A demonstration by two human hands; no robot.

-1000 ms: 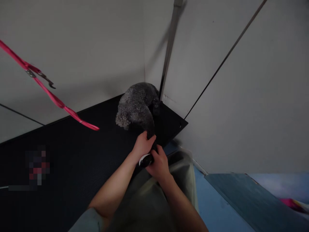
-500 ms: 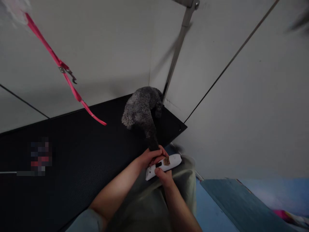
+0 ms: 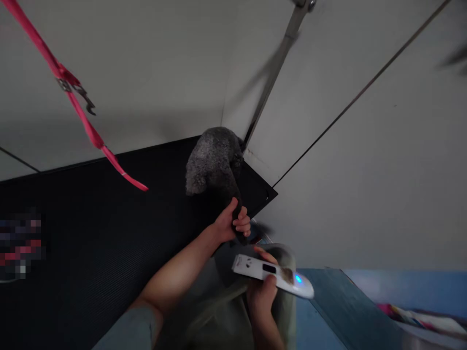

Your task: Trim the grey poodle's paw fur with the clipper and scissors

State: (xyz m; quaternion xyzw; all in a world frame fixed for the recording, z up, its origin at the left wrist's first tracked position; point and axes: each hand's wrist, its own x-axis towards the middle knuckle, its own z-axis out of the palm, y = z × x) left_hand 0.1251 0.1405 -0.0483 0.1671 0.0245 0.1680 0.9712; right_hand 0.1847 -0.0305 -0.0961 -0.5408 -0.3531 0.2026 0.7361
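OK so, biggest first: the black bench (image 3: 109,214) runs out under and left of the dog. The curly grey dog (image 3: 215,150) is up near the bench's far corner, head out of sight. A pink strap (image 3: 87,126) dangles left of the dog, not attached to it as far as I can tell. One leg (image 3: 230,187), hind one by the look of it, stretches from the dog toward the person. The left hand (image 3: 233,223) has its grip closed round that leg. The right hand (image 3: 263,294), further below the dog, has its grip wrapped round the white clipper (image 3: 251,266). Half a second ago the clipper was right up against the left hand; now there's a gap. Also new: the paw (image 3: 241,239) pokes out past the left hand instead of being covered, so I'd say it's easier to reach. The blade end (image 3: 235,263) sits just below it, not touching, so probably no fur's coming off right now. Tiniest thing: a blue light (image 3: 298,279) has popped up on the clipper, so I'm guessing it's switched on.
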